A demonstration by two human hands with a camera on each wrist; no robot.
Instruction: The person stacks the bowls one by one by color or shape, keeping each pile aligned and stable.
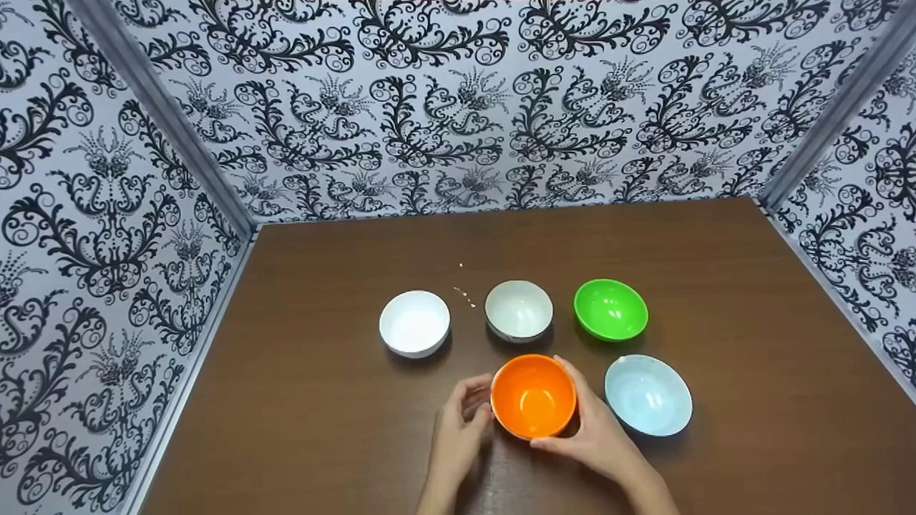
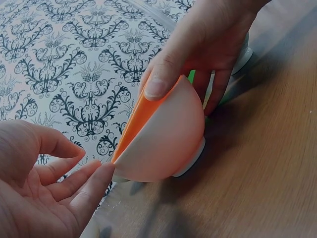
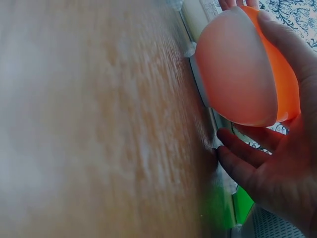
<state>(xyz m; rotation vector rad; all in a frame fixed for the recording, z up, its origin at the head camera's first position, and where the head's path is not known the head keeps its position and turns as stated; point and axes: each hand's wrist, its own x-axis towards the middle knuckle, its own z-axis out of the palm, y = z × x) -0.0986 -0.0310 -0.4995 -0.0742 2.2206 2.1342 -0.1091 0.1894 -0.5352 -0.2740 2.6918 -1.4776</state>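
Bowl point(image 1: 533, 393), orange inside, sits in the grasp of the right hand point(image 1: 594, 429) while the left hand point(image 1: 458, 425), fingers relaxed, touches its edge, a light, level hold likely serving best.

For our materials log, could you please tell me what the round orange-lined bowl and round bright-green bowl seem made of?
Round orange-lined bowl: probably plastic, possibly ceramic; glossy inside with bright highlight, smooth pale outside.
Round bright-green bowl: likely plastic; glossy, uniform colour, sharp highlights.
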